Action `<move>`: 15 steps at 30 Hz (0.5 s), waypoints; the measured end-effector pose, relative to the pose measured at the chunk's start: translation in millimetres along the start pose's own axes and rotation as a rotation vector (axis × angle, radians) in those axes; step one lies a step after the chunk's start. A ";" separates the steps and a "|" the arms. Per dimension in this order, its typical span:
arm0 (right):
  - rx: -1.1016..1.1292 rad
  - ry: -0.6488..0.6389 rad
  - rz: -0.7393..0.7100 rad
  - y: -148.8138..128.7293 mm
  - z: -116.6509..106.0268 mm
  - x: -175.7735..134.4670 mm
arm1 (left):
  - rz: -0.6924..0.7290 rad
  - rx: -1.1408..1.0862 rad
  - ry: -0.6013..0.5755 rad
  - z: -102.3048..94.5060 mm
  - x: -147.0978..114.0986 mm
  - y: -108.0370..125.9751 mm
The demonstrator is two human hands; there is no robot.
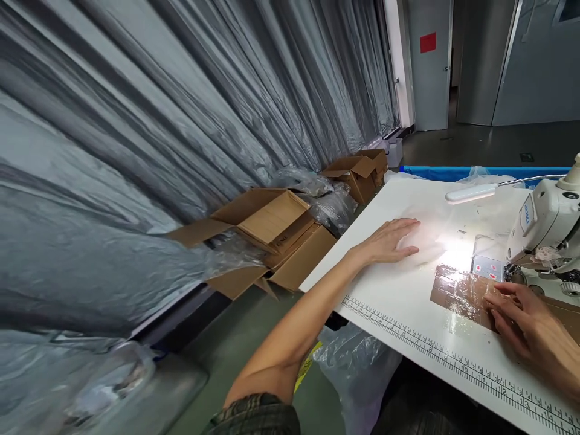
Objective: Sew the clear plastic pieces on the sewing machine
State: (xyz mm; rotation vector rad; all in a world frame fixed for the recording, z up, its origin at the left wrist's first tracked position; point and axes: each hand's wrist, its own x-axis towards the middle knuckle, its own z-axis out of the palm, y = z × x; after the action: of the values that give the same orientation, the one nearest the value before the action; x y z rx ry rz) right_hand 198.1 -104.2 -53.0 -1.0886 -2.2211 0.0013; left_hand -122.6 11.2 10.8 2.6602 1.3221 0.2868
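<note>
My left hand (pixel 392 240) lies flat on the white table, fingers spread, over a thin translucent white sheet (pixel 428 232). Its thumb points toward the bright lamp spot. My right hand (pixel 525 317) rests with fingers apart on a brown flat piece (pixel 457 293) covered in shiny clear film. That piece lies in front of the sewing machine (pixel 544 223), close to its needle area. The fingertips touch its right part, and what is under the palm is hidden. Beside the needle area is a grey plate with small red marks (pixel 487 267).
A printed ruler (pixel 426 344) runs along the table's front edge. A white lamp (pixel 471 193) on a bendable stem hangs over the table. Open cardboard boxes (pixel 272 220) and clear plastic bags (pixel 333 205) stand along the silver curtain (pixel 203 109) to the left.
</note>
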 end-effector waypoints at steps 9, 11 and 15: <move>0.058 0.005 0.039 6.1 12.8 -9.1 | -0.150 -0.016 0.019 21.0 47.9 -10.0; 0.069 0.014 0.048 6.2 13.5 -9.8 | -0.176 -0.004 0.051 24.6 54.3 -8.7; 0.087 0.003 0.068 6.9 15.0 -11.0 | -0.229 0.029 0.168 18.7 56.2 -7.9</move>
State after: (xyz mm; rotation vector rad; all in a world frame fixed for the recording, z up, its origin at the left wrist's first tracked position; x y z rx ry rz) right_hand 199.5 -103.3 -72.7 -1.1150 -2.1591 0.1241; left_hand -90.9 59.9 -3.4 2.5211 1.6753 0.4723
